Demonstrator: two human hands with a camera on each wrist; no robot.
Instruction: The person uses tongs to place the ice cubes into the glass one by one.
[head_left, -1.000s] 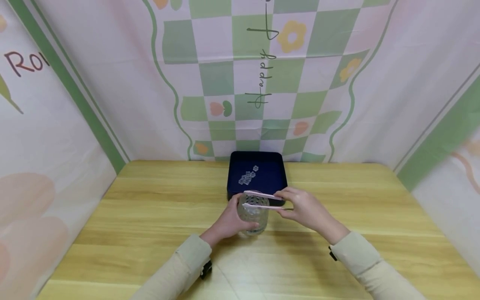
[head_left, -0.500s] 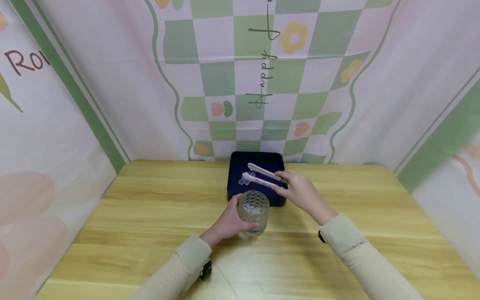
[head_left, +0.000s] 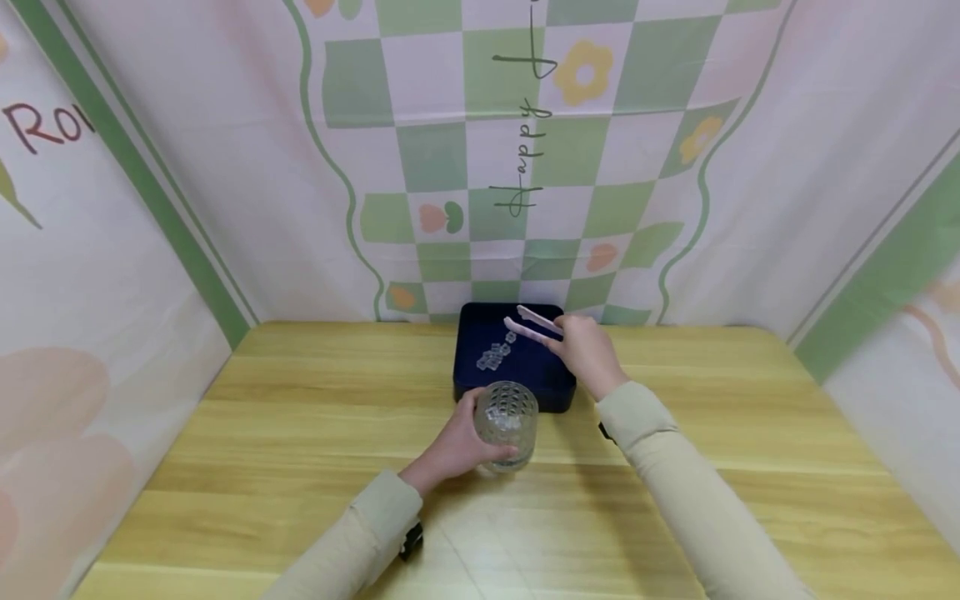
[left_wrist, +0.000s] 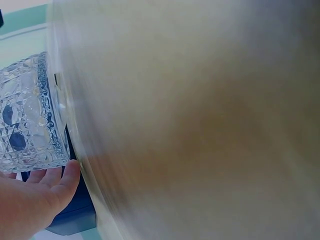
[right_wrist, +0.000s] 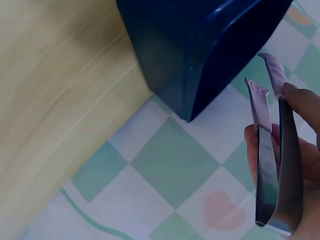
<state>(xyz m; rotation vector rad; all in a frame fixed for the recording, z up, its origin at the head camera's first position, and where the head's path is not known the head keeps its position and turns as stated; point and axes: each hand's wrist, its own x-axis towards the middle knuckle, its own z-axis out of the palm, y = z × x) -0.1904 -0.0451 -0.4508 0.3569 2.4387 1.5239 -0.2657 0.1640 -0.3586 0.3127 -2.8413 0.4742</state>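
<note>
My left hand (head_left: 457, 440) grips a clear, textured drinking glass (head_left: 508, 427) from its left side, thumb across the near face. In the left wrist view the cut pattern of the glass (left_wrist: 25, 117) shows above the fingers. My right hand (head_left: 591, 354) holds a pair of tongs (head_left: 534, 327) over the far right part of a dark blue tray (head_left: 551, 379). The tongs have metal arms and pale pink tips, spread apart with nothing between them, as the right wrist view shows. Several small clear ice-like pieces (head_left: 493, 357) lie in the tray, left of the tongs.
The tray stands at the back of a wooden table (head_left: 337, 400), against a checkered fabric backdrop (head_left: 502, 150). More printed fabric hangs at the left and right. The glass is close in front of the tray.
My right hand has carried the tongs from over the glass away to the back of the tray. The left hand and the glass have stayed in place.
</note>
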